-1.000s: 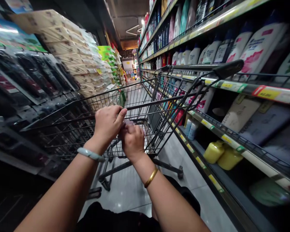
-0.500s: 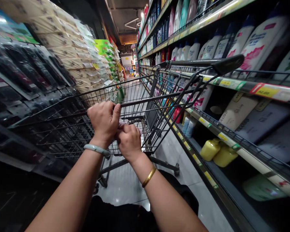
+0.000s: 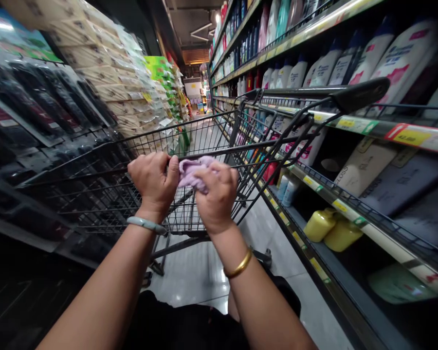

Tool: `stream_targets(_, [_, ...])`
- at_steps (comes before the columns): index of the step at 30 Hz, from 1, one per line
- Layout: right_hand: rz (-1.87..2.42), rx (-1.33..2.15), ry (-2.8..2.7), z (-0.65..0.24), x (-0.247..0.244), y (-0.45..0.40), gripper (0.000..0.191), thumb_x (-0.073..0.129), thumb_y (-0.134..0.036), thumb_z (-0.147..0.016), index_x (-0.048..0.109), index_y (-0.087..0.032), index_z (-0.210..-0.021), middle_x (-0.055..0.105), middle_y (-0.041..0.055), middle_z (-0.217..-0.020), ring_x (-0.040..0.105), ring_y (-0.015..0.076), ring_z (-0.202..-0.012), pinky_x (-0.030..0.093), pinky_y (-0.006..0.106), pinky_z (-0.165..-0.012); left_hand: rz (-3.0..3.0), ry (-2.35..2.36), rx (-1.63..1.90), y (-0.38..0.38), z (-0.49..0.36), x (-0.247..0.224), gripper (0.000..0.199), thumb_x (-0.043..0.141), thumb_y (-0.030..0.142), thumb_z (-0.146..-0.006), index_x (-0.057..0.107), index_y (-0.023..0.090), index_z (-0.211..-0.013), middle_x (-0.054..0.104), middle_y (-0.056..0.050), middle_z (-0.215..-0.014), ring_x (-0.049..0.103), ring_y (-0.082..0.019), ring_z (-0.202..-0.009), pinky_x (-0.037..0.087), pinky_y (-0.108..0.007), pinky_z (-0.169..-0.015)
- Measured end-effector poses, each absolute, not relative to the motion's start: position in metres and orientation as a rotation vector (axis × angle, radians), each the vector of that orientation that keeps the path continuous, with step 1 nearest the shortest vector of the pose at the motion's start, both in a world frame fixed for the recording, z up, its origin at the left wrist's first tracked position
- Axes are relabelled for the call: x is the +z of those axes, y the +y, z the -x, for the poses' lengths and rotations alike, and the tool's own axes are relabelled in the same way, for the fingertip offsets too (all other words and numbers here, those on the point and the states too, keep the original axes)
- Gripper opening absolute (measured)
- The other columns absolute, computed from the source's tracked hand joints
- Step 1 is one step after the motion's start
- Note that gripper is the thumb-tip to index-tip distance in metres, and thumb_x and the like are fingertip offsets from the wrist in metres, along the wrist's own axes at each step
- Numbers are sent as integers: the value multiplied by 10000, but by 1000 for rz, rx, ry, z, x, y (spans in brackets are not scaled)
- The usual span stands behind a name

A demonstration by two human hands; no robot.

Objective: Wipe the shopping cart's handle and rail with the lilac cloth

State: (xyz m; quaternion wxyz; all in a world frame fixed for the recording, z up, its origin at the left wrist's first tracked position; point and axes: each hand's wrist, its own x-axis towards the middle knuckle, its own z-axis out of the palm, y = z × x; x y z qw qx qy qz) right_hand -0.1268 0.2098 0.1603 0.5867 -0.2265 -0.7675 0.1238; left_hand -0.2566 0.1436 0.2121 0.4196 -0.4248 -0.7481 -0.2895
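A black wire shopping cart [image 3: 252,146] stands turned sideways in front of me, its handle [image 3: 365,95] at the right. My left hand [image 3: 152,181], with a pale bangle at its wrist, is wrapped round the near top rail. Just right of it, my right hand [image 3: 219,197], with a gold bangle, holds a crumpled light purple cloth [image 3: 192,174] against the same rail. The cloth reaches across to the left hand's thumb. Through the wire mesh below the hands I can see the tiled floor.
Shelves [image 3: 372,127] of bottles and boxes run along the right, close to the cart handle. On the left are stacked wrapped packs [image 3: 109,73] and hanging packaged goods [image 3: 32,92]. The tiled aisle [image 3: 195,141] runs away beyond the cart.
My right hand has moved up and to the right, from below the rail onto it. More of the purple cloth now shows. My left hand keeps its grip on the rail.
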Motion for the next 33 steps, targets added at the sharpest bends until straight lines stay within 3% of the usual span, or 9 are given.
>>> stream_targets(3, [598, 299, -1674, 122, 166, 211, 244, 559, -205, -924, 747, -293, -1051, 560, 83, -1163, 489, 255, -1102, 434, 425, -949, 1055, -1860, -702, 141, 257, 211, 401, 400, 509, -962, 446, 231, -677, 539, -46, -709, 475, -233, -766, 265, -403, -740])
stream_targets(9, [418, 178, -1956, 133, 156, 196, 246, 597, -185, -885, 737, -334, -1022, 596, 43, -1147, 502, 223, -1000, 436, 380, -880, 1049, -1842, -687, 139, 258, 212, 402, 388, 511, -969, 474, 236, -688, 557, -46, -703, 491, -233, -755, 278, -400, -736])
stream_targets(15, [564, 178, -1471, 107, 180, 222, 217, 547, -186, -912, 715, -264, -1026, 523, 84, -1087, 521, 253, -1069, 452, 440, -909, 1032, -1842, -688, 139, 256, 208, 406, 384, 535, -974, 511, 235, -731, 585, -44, -745, 503, -233, -796, 287, -395, -773])
stream_targets(22, [372, 159, -2040, 140, 135, 198, 243, 603, -166, -846, 721, -307, -1005, 610, 44, -1152, 488, 233, -985, 415, 405, -891, 1042, -1886, -751, 142, 256, 208, 399, 396, 533, -967, 519, 228, -740, 593, -56, -779, 515, -245, -837, 296, -404, -823])
stream_targets(29, [518, 185, -1576, 118, 156, 223, 178, 561, -223, -920, 728, -259, -970, 552, 80, -1091, 503, 243, -1038, 410, 428, -920, 1028, -1875, -715, 143, 256, 206, 428, 365, 549, -978, 531, 225, -752, 605, -56, -791, 536, -246, -859, 310, -400, -837])
stream_targets(33, [464, 144, -1861, 132, 129, 211, 207, 596, -184, -866, 741, -295, -964, 612, 62, -1108, 471, 237, -969, 397, 406, -881, 1026, -1872, -716, 144, 258, 206, 431, 365, 550, -979, 524, 223, -746, 603, -53, -791, 537, -243, -852, 310, -398, -832])
